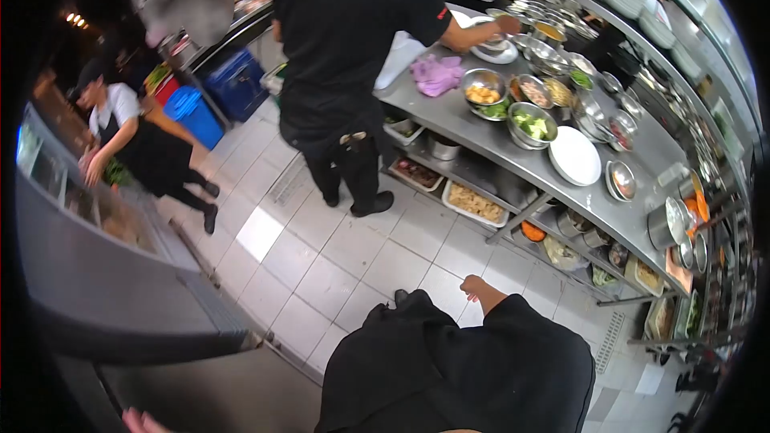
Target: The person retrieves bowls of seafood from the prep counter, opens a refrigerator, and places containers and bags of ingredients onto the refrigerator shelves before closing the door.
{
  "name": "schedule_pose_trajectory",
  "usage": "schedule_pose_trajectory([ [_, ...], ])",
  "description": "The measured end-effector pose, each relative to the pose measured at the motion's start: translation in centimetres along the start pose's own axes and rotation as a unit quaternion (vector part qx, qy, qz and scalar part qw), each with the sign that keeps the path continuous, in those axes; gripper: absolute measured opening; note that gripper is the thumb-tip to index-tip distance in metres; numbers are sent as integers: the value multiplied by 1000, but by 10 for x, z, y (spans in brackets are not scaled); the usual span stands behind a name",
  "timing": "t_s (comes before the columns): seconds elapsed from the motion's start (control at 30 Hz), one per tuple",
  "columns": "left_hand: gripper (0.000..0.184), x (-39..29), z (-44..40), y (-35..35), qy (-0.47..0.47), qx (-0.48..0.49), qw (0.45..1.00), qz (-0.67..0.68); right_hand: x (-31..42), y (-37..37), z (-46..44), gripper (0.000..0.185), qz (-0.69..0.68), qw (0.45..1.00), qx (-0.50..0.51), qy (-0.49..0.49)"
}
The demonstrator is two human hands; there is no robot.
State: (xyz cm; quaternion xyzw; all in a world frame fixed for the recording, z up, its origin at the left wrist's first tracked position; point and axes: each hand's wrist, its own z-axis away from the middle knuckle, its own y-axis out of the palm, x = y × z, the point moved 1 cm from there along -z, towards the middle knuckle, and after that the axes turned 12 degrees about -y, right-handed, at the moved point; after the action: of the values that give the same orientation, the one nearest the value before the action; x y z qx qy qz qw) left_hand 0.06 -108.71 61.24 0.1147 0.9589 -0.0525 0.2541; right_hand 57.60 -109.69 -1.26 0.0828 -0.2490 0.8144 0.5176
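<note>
My right hand (pixel 474 288) hangs over the tiled floor in front of my black clothing, fingers curled in, with nothing visible in it. It is apart from the steel worktable (pixel 513 162). At the bottom left edge my left hand (pixel 143 422) is only partly in view, fingers stretched out. Nearest to it is a dull grey metal surface (pixel 216 389); I cannot tell whether they touch. On the worktable are a steel bowl of chopped green vegetables (pixel 531 123), a bowl of yellow-orange pieces (pixel 483 88) and a stack of white plates (pixel 574 155).
A co-worker in black (pixel 345 56) stands at the worktable, reaching over bowls. Another person in an apron (pixel 132 128) is at left by a glass-fronted cabinet (pixel 72 192). Food trays (pixel 475 202) sit on the lower shelf. Blue bins (pixel 196 116) stand behind; floor drains (pixel 609 335) break the tiles.
</note>
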Motion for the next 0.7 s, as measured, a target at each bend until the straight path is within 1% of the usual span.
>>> schedule_pose_trajectory([
  [0.03, 33, 53, 28, 23, -116, 126, 981, -91, -6, -7, 2, 33, -27, 999, -16, 5],
  [0.07, 30, 106, 55, 60, -110, 188, 976, 7, -3, -7, 1, 29, -93, 993, -65, -16],
  [0.1, 29, 113, 89, 97, -150, 271, 951, -21, 7, -10, 2, 30, -105, 991, -71, -29],
  [0.13, 28, 120, 131, 131, -175, 334, 925, -33, 20, -14, -2, 31, -118, 989, -77, -44],
  [0.17, 28, 154, 181, 162, -220, 401, 889, -4, 32, -18, -10, 32, -140, 987, -50, -57],
  [0.2, 31, 182, 230, 185, -112, 473, 872, -63, 41, -22, -20, 35, -162, 984, -21, -70],
  [0.23, 33, 198, 284, 200, -206, 540, 815, -35, 49, -29, -35, 37, -106, 991, 22, -82],
  [0.27, 32, 184, 317, 214, -261, 631, 721, -117, 56, -36, -47, 38, -51, 992, 66, -93],
  [0.3, 32, 224, 376, 226, -252, 702, 656, -113, 69, -42, -33, 38, -66, 992, 58, -88],
  [0.33, 35, 256, 428, 227, -142, 735, 654, -109, 85, -49, -8, 38, -101, 988, -2, -117],
  [0.37, 39, 262, 451, 226, -129, 794, 581, -120, 95, -59, 12, 37, -134, 978, -65, -143],
  [0.43, 38, 274, 480, 224, -159, 853, 470, -165, 88, -66, 13, 37, -176, 970, -106, -131],
  [0.47, 37, 280, 494, 227, -173, 868, 428, -184, 81, -66, 10, 37, -203, 961, -137, -126],
  [0.5, 37, 282, 499, 236, -178, 877, 401, -195, 71, -66, 11, 37, -214, 958, -150, -117],
  [0.53, 36, 282, 502, 246, -182, 885, 378, -202, 56, -67, 15, 37, -235, 953, -167, -95],
  [0.6, 35, 283, 507, 283, -179, 896, 351, -207, 23, -63, 24, 38, -261, 945, -187, -56],
  [0.63, 34, 282, 509, 304, -176, 900, 342, -205, 8, -57, 34, 35, -284, 937, -204, -29],
  [0.7, 33, 272, 511, 358, -174, 908, 324, -202, -29, -37, 45, 31, -312, 927, -196, 72],
])
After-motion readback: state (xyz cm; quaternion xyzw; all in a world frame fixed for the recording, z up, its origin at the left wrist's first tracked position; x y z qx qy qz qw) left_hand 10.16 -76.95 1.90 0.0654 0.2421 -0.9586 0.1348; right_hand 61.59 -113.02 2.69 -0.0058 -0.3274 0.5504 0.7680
